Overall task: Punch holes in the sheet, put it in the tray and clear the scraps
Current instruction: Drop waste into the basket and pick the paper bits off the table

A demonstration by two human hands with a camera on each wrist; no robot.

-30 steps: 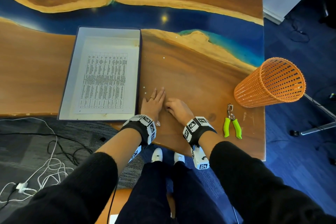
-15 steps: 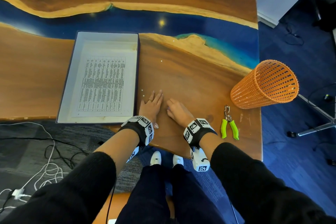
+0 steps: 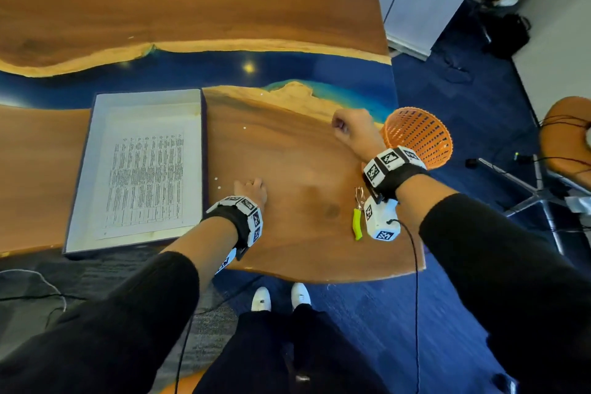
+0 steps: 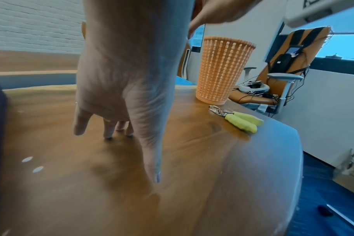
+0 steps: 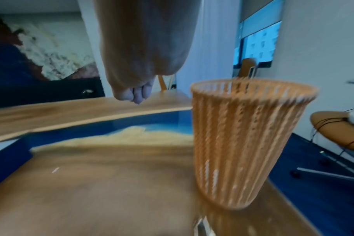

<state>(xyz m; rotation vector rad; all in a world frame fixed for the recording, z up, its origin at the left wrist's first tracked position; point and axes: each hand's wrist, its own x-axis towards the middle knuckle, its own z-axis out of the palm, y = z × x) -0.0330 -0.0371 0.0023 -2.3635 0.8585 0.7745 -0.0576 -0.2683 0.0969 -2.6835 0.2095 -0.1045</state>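
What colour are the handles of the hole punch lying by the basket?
Light yellow-green handles on the hole punch, clearest in the left wrist view; its head is bare metal.

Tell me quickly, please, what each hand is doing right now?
Left hand: open, fingertips on the table, holding nothing.
Right hand: fingers curled shut beside the basket; whether it holds scraps cannot be told.

Sheet (image 3: pixel 145 176) in tray (image 3: pixel 80 176); basket (image 3: pixel 422 134) right, punch (image 3: pixel 358 217) before it.
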